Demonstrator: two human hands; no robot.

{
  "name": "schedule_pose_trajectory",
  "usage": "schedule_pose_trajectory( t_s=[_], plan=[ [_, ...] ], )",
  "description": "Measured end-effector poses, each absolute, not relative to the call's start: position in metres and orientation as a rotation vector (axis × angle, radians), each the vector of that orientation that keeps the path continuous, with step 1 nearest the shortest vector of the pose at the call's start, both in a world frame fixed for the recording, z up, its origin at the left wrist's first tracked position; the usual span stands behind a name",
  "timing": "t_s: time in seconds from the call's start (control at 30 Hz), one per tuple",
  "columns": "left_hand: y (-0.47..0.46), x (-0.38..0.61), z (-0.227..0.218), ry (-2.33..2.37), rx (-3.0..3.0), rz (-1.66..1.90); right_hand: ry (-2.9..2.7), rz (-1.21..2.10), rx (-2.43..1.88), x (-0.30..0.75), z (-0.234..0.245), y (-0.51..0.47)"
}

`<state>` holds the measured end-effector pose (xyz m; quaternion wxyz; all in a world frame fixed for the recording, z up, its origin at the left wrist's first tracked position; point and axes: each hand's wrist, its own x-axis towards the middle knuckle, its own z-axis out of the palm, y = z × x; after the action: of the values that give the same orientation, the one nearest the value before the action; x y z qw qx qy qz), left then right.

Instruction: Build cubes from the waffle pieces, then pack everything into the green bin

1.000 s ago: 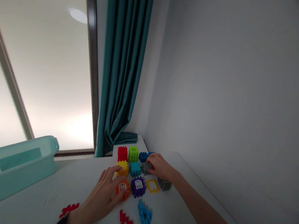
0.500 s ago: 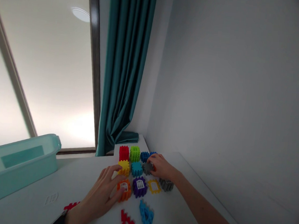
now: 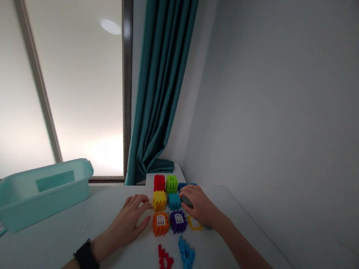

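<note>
Colourful toothed plastic cubes stand in rows on the white table (image 3: 65, 245). My left hand (image 3: 129, 221) lies flat with fingers spread, its fingertips beside the orange cube (image 3: 160, 223) and the yellow cube (image 3: 159, 199). My right hand (image 3: 199, 206) is curled over a grey piece (image 3: 187, 201) next to the teal cube (image 3: 174, 201); the grip is partly hidden. A purple cube (image 3: 178, 221) and a flat yellow frame piece (image 3: 195, 224) lie just below that hand. Red (image 3: 159, 182), green (image 3: 172, 183) and blue (image 3: 182, 186) cubes form the back row.
A red triangle piece (image 3: 165, 262) and a blue triangle piece (image 3: 186, 257) lie near the table's front. A pale teal plastic bin (image 3: 38, 194) stands at the left. A teal curtain (image 3: 161, 87), a window and a grey wall close off the back and right.
The view has swung, so everything sits further right in the picture. My left hand has drawn back off the orange cube and flattened. My right hand stays on the grey piece.
</note>
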<state>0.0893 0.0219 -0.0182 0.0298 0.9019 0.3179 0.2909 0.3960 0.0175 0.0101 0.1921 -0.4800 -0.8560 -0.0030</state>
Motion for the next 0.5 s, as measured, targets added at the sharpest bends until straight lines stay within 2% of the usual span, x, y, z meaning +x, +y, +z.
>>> schedule_pose_trajectory(
  t_s=[0.2, 0.5],
  plan=[
    [0.02, 0.05, -0.014, 1.117, 2.785, 0.791, -2.402, -0.03, -1.229, 0.347, 0.013, 0.012],
    [0.01, -0.022, -0.025, 1.336, 2.68, 0.522, -2.465, 0.141, -1.112, 0.263, 0.001, 0.007]
  ],
)
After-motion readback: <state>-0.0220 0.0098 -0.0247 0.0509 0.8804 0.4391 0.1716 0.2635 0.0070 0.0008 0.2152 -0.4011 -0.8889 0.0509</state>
